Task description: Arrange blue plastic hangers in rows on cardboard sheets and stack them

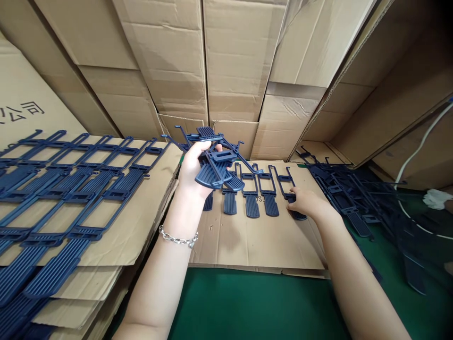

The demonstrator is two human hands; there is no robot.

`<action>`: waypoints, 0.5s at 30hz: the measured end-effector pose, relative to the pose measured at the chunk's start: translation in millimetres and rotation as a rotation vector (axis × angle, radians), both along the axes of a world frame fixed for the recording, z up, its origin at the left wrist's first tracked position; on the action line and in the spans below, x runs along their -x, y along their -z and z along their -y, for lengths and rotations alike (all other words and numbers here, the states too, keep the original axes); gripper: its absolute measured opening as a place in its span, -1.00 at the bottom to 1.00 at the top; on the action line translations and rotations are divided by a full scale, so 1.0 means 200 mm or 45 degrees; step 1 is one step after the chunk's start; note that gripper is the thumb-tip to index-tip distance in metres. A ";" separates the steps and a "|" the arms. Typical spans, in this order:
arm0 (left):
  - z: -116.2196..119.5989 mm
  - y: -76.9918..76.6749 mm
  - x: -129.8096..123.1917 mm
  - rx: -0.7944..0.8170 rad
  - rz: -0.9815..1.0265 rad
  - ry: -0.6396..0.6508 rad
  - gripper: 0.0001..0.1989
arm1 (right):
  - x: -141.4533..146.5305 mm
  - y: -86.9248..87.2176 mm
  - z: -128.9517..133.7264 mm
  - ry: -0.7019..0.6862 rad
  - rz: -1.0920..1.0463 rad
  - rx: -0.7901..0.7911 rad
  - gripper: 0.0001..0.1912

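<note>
My left hand (198, 165), with a chain bracelet at the wrist, is raised over the middle cardboard sheet (226, 245) and closed around a bundle of dark blue plastic parts (215, 165). Each part has a ribbed pad and a thin open frame. My right hand (300, 203) is at the right end of a row of the same parts lying on the sheet. Its fingers touch the rightmost part (285, 178), and the fingertips partly cover it. Beside it in the row lies another part (271, 203), its ribbed pad toward me.
At the left, stacked cardboard sheets (116, 250) bear several rows of blue parts (88, 193). A loose pile of parts (350, 193) lies on the green surface (255, 302) at the right. Cardboard boxes (240, 61) stand behind. A white cable (410, 156) curves at far right.
</note>
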State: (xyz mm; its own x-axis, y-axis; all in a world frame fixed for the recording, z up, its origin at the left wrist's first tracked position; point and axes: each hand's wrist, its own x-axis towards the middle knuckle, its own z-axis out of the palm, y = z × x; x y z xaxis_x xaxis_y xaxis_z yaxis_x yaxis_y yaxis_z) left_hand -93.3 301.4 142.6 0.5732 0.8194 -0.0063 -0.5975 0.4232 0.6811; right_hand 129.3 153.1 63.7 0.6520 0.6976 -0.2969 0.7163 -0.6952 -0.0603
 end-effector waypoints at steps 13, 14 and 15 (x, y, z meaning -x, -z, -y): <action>0.18 0.03 -0.12 0.070 -0.053 0.449 -0.58 | 0.14 -0.21 0.07 -0.404 0.184 -0.913 -0.51; 0.20 0.04 -0.13 0.089 -0.088 0.487 -0.49 | 0.18 -0.25 0.08 -0.455 0.229 -1.042 -0.51; 0.21 0.04 -0.13 0.104 -0.118 0.519 -0.42 | 0.21 -0.28 0.09 -0.498 0.288 -1.136 -0.51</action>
State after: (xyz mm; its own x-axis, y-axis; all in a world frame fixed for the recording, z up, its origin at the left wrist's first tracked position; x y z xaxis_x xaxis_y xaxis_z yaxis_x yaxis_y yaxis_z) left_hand -67.9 258.6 135.3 0.8443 0.5202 -0.1285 -0.3078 0.6671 0.6783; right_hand 87.4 134.2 118.8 0.3051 0.7824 0.5429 0.9443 -0.1747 -0.2790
